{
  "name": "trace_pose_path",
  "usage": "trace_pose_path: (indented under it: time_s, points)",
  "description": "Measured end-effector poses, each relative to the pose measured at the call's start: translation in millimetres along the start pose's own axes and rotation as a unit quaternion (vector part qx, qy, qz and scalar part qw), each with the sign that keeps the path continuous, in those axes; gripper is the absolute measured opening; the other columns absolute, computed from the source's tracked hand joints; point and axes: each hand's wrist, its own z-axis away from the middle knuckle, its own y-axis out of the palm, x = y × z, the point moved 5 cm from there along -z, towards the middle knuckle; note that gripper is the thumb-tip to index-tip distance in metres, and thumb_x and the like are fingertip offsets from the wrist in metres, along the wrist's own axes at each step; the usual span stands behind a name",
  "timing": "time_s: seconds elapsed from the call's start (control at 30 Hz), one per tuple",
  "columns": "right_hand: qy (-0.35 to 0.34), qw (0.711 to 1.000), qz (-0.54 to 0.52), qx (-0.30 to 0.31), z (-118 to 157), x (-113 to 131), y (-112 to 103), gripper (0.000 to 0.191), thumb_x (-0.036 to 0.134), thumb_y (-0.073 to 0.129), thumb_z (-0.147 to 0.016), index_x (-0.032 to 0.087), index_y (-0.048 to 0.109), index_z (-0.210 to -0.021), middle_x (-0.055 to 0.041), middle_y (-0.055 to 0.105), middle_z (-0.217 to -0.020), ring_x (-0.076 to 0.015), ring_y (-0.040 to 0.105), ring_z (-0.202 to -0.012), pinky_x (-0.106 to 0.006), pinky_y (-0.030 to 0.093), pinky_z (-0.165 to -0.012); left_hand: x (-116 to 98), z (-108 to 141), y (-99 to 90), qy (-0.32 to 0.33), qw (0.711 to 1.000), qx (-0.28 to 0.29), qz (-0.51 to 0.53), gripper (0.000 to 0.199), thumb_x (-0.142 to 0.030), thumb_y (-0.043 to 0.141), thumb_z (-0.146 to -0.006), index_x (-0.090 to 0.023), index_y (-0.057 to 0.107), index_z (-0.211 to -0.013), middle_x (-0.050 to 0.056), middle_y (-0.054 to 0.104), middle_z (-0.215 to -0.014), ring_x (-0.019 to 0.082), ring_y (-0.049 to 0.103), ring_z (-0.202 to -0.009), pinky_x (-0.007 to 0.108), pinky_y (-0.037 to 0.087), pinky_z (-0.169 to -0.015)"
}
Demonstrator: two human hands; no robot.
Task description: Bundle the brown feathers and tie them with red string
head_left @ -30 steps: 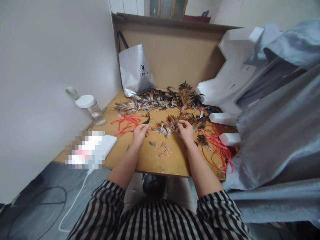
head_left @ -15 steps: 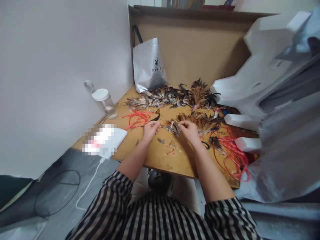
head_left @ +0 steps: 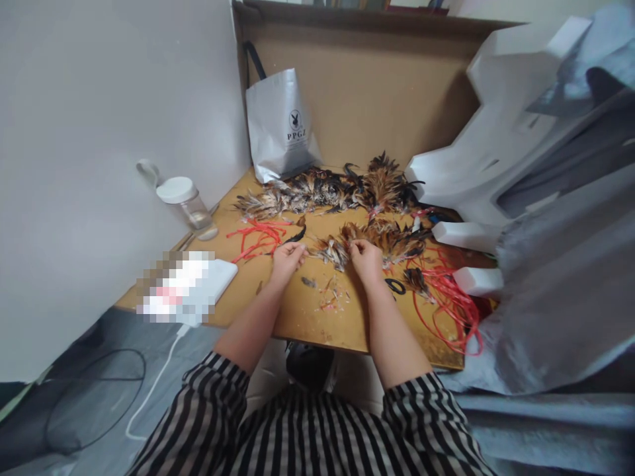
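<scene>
My left hand [head_left: 289, 260] is over the middle of the wooden table [head_left: 297, 317], thumb and fingers pinched. Thin pale stems of a small grey-and-white feather clump [head_left: 331, 251] lie beside its fingertips. On the other side of that clump is my right hand [head_left: 367, 261], also closed in a pinch, at the front edge of a brown feather bunch [head_left: 397, 239]. Whatever either pinch holds is too small to make out. Below the hands lie a loose grey feather [head_left: 308, 282] and scattered bits [head_left: 333, 294].
More feathers [head_left: 322, 188] line the back near a silver bag [head_left: 278, 125]. Red plastic strips [head_left: 258, 235] lie left, others [head_left: 451, 297] right, near a black ring [head_left: 395, 285]. A lidded jar [head_left: 193, 210] and a cabled white device [head_left: 218, 284] stand left. White foam [head_left: 446, 172] borders the right.
The whole view has shifted, so the table things appear farther left. My right fingertips have moved slightly right, from the grey clump towards the brown bunch. Both hands stay pinched.
</scene>
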Motion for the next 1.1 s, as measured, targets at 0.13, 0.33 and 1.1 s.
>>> trace_pose_path:
  time_s: [0.13,0.33,1.1]
  points:
    - [0.002,0.996,0.073,0.050,-1.2,-1.3,-0.8,0.024,0.031,0.048,-0.075,0.020,0.068,-0.083,-0.0087,0.068,-0.078,-0.0203,0.060,-0.072,-0.027,0.041,-0.064,0.1,0.0,0.7,-0.005,1.000,0.001,-0.001,0.024,-0.038,0.062,-0.067,-0.014,0.060,-0.066,0.000,0.056,-0.052,0.005,0.038,-0.036,0.019,0.026,-0.036]
    - [0.001,0.968,0.195,0.158,12.1,18.6,19.3,0.023,0.029,0.047,-0.077,0.019,0.068,-0.080,-0.0123,0.066,-0.079,-0.0200,0.060,-0.073,-0.026,0.040,-0.063,-0.4,0.9,2.5,-0.009,1.000,0.015,-0.011,0.026,-0.039,0.061,-0.068,-0.014,0.060,-0.067,0.000,0.055,-0.051,0.004,0.039,-0.037,0.018,0.026,-0.036]
    - [-0.008,0.971,0.147,0.189,19.6,33.5,23.0,0.022,0.030,0.049,-0.075,0.021,0.066,-0.084,-0.0078,0.066,-0.088,-0.0188,0.059,-0.082,-0.026,0.039,-0.069,-1.4,1.3,4.9,-0.018,0.999,-0.007,-0.035,0.023,-0.034,0.063,-0.065,-0.012,0.060,-0.071,0.003,0.060,-0.062,0.007,0.050,-0.048,0.018,0.036,-0.042]
